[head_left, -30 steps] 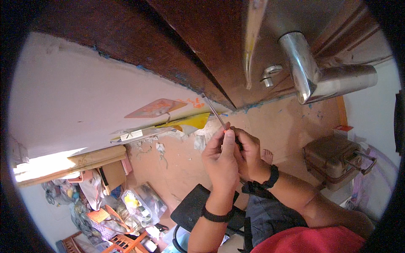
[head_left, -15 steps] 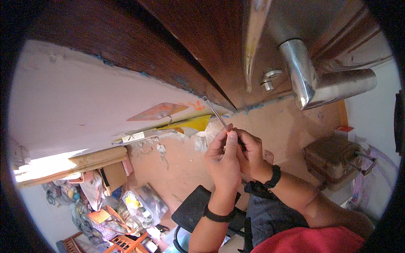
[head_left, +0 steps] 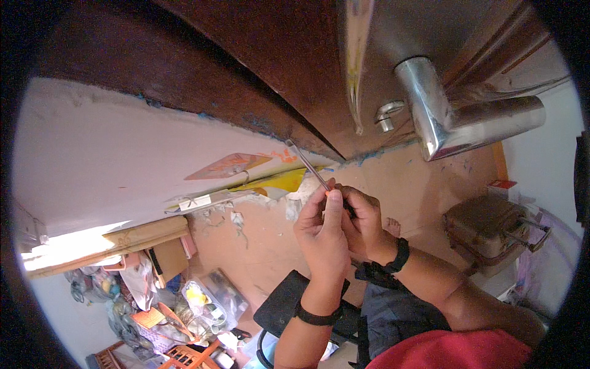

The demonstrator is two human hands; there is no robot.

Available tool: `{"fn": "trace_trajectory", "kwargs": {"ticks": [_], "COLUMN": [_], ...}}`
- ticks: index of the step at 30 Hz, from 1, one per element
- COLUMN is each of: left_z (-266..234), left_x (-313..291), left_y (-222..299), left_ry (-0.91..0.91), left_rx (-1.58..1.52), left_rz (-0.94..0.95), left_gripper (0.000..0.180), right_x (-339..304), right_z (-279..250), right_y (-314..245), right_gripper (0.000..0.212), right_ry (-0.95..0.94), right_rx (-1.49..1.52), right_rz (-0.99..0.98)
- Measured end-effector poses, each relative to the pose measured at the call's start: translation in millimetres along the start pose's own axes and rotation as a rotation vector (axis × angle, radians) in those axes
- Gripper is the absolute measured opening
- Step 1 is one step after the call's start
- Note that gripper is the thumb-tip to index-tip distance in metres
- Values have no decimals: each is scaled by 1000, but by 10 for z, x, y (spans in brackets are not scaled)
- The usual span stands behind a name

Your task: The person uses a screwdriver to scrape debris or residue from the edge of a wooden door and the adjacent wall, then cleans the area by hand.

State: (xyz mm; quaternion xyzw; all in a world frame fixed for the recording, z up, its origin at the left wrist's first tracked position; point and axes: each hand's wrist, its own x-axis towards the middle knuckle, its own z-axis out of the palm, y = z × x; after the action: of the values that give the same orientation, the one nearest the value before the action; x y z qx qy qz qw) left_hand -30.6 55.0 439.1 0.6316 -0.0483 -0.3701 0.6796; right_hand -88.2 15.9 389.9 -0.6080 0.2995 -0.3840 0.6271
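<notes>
Both my hands are closed together around the handle of a screwdriver [head_left: 308, 166]. A bit of orange shows where its straight metal shaft leaves my fingers. My left hand [head_left: 324, 230] has its thumb lying along the handle, and my right hand [head_left: 367, 224] wraps it from the other side, hiding most of the grip. The shaft slants up and left, with its tip by the lower edge of the dark wooden door frame [head_left: 246, 117], where blue flecks line the wall. Whether the tip touches the frame I cannot tell.
A shiny metal door handle [head_left: 430, 117] juts out at upper right, above a small lock knob [head_left: 387, 117]. A brown suitcase [head_left: 485, 230] stands at right. Yellow sheet material [head_left: 276, 184] leans by the wall. Bags and a clear plastic box [head_left: 212, 301] crowd the lower left.
The screwdriver's tip has shifted slightly left along the frame edge, and my hands have moved a little with it. The door handle sits slightly further left in view. Both hands keep their grip.
</notes>
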Motion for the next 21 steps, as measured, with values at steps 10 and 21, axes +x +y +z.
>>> {"fn": "trace_trajectory", "kwargs": {"ticks": [10,21], "left_z": [28,-13], "left_x": [-11,-10], "left_y": [77,-15], "left_ry": [14,18], "left_rx": [17,28], "left_rz": [-10,-20], "left_gripper": [26,24], "right_x": [18,-24], "right_z": [-3,-4], "right_y": [-38,-33], "right_gripper": [28,27], "right_ry": [20,21], "right_rx": [-59,-65], "right_rz": [-37,-2]}}
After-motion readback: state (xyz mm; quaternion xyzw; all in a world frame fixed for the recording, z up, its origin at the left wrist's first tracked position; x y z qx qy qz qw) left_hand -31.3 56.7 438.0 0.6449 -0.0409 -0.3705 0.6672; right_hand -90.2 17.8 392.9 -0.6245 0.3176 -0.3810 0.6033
